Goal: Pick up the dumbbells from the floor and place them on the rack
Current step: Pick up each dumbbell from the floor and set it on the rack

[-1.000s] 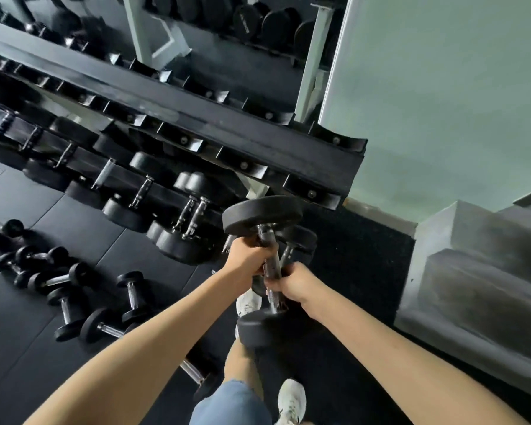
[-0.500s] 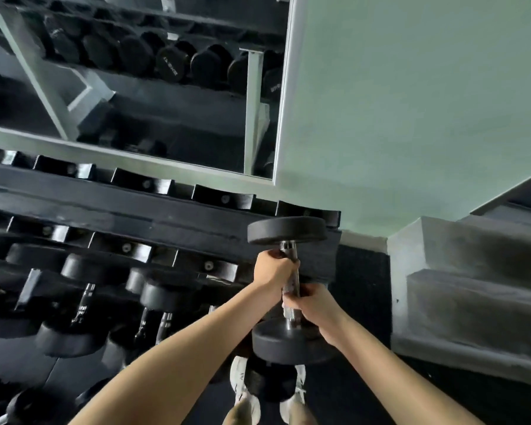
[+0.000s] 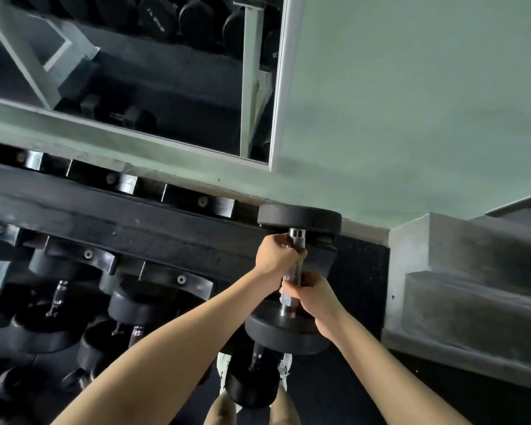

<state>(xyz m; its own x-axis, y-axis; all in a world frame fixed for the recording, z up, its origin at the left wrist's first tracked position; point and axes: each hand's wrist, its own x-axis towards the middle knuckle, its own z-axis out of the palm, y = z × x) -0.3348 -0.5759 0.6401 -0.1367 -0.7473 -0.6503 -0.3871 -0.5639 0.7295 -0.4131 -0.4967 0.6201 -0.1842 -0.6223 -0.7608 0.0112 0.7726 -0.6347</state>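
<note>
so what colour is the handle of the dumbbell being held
Shiny silver metal handle, between black ends; head view.

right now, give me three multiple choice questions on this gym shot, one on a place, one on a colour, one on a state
1. Where is the far head of the held dumbbell?
A. on the floor by the shoes
B. at the right end of the rack's top tier
C. on the grey steps

2. What colour are the dumbbell's heads?
A. black
B. red
C. yellow

3. How is the dumbbell held?
A. left hand alone
B. right hand alone
C. both hands on the handle

Answers:
1. B, the far head sits level with the last cradle at the tier's right end.
2. A, both round heads are black, with a silver handle between.
3. C, the left hand grips nearer the far head and the right hand nearer the close one.
</note>
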